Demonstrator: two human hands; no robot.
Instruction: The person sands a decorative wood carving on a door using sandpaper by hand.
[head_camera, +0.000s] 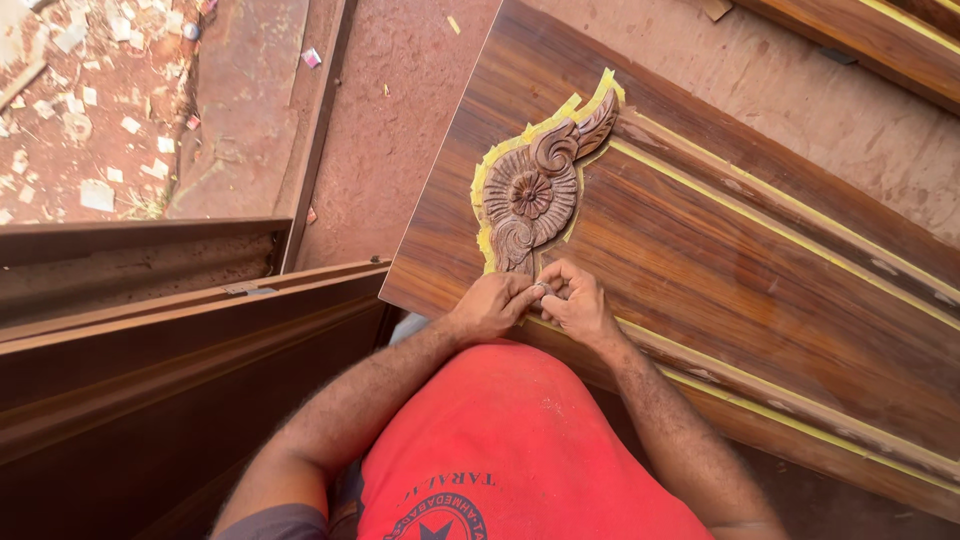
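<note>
So we're looking straight down at both hands meeting at the bottom tip of the carved wooden ornament (535, 190), the one with the rosette in the middle and the scroll curling up to the right. Left hand (492, 305) has its fingers curled in tight, thumb and forefinger pinched together on something small and pale right where the two hands touch; we honestly can't tell what it is (could be a scrap of the tape, too small to say). Right hand (575, 300) is bunched up too, fingertips bent down and pressing on the panel just under the carving's lower end, knuckle to knuckle with the left. Neither hand is spread out, both are closed down to a pinch. The carving itself sits just above the fingers, nearly touching them, lying flat on the dark wood panel (720, 260) and outlined all the way round with yellow masking tape (487, 175). More yellow tape strips (790, 235) run along the raised moulding that slants across the panel to the right. The panel lies tilted across our view over reddish ground (400, 110). Off to the left we've got more dark boards (150, 330) stacked on edge, and bits of pale rubble (90, 110) scattered up in the top left corner. Red shirt (510, 440) fills the bottom of the frame.
</note>
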